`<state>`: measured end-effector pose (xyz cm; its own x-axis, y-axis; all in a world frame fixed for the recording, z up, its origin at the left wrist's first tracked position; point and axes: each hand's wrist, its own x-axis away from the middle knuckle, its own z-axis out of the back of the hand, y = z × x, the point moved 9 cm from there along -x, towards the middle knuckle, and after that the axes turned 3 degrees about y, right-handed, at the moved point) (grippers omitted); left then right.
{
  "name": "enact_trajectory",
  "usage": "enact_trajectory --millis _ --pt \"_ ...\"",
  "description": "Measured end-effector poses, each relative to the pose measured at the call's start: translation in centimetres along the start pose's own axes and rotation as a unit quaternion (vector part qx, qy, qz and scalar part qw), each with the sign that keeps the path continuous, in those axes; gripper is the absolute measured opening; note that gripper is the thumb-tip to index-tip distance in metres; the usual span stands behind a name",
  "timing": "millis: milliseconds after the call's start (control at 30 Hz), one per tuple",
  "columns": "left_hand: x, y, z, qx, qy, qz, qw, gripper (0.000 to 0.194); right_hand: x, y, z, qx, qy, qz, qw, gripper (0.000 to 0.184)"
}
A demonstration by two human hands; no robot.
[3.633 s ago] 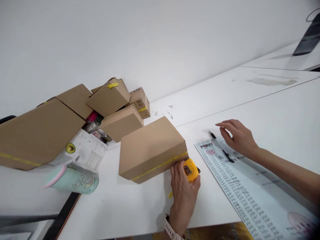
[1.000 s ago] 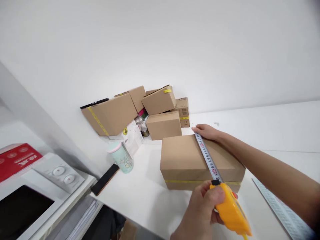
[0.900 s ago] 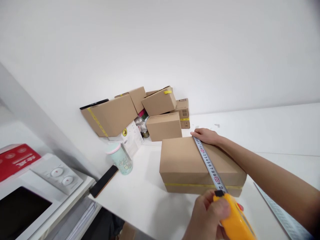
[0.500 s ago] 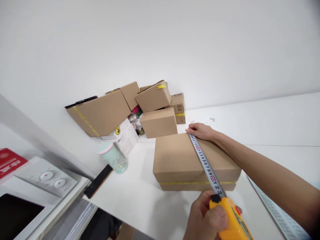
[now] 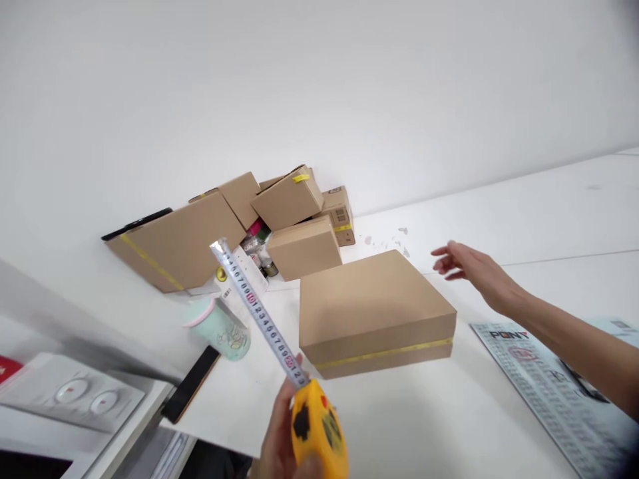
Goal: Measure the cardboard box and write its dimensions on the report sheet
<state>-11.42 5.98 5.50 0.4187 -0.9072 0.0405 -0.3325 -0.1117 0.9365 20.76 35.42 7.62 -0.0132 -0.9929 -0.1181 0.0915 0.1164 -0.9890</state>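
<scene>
tape measure (image 5: pixel 320 419) printed "20", sheet (image 5: pixel 552 399) lettered "pony"

You are facing a plain white wall (image 5: pixel 379 86) that is filling the far side, and pale, even light is spreading across it. In front of you a white table (image 5: pixel 399 426) is stretching away to the right, with a thin seam (image 5: pixel 559 258) crossing its surface and small grey marks (image 5: pixel 403 231) showing near the wall. On your near left, a white shelf unit (image 5: pixel 128 427) is supporting a white appliance (image 5: pixel 64 399) with two round knobs
</scene>
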Motion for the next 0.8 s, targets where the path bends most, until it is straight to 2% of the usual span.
enact_trajectory --millis 33,100,167,233,300,433,500,567,633,700,800 --pt "-0.4 0.0 1.2 -0.019 0.029 -0.018 0.999 0.073 1.4 0.8 0.4 0.028 -0.025 0.001 0.999 0.053" --pt "-1.3 -0.3 2.5 -0.052 0.067 -0.040 0.996 0.068 4.2 1.7 0.3 0.069 -0.083 0.009 0.994 0.060" --pt "-2.3 -1.0 2.3 -0.055 0.062 -0.032 0.996 0.070 6.4 1.6 -0.8 0.086 -0.136 0.032 0.986 0.064" --pt "-3.1 -1.2 1.3 -0.043 0.034 -0.010 0.998 0.076 7.6 0.6 -1.8 0.100 -0.159 0.063 0.980 0.064" --pt "-3.8 -0.2 0.4 -0.040 0.018 -0.009 0.999 0.080 7.7 -1.0 -2.0 0.123 -0.134 0.082 0.980 0.061" --pt "-4.9 3.9 -1.6 -0.037 0.005 -0.048 0.998 0.073 5.9 -4.3 -1.3 0.146 -0.063 0.085 0.984 0.053" --pt "-4.9 5.5 -2.5 -0.049 0.008 -0.066 0.997 0.068 4.7 -5.4 -1.4 0.148 -0.053 0.080 0.984 0.050" --pt "-4.2 6.1 -3.3 -0.072 0.017 -0.087 0.993 0.070 3.6 -6.1 -1.6 0.156 -0.033 0.084 0.984 0.048" --pt "-3.0 5.1 -4.4 -0.076 -0.003 -0.082 0.994 0.080 2.8 -7.0 -1.8 0.163 -0.006 0.114 0.980 0.045" --pt "-1.7 2.4 -6.1 -0.055 -0.062 -0.028 0.996 0.088 2.3 -7.8 -2.5 0.153 -0.007 0.147 0.977 0.042" --pt "-0.2 -3.0 -8.5 -0.044 -0.134 0.092 0.986 0.073 1.8 -8.6 -4.1 0.127 -0.072 0.170 0.975 0.036"
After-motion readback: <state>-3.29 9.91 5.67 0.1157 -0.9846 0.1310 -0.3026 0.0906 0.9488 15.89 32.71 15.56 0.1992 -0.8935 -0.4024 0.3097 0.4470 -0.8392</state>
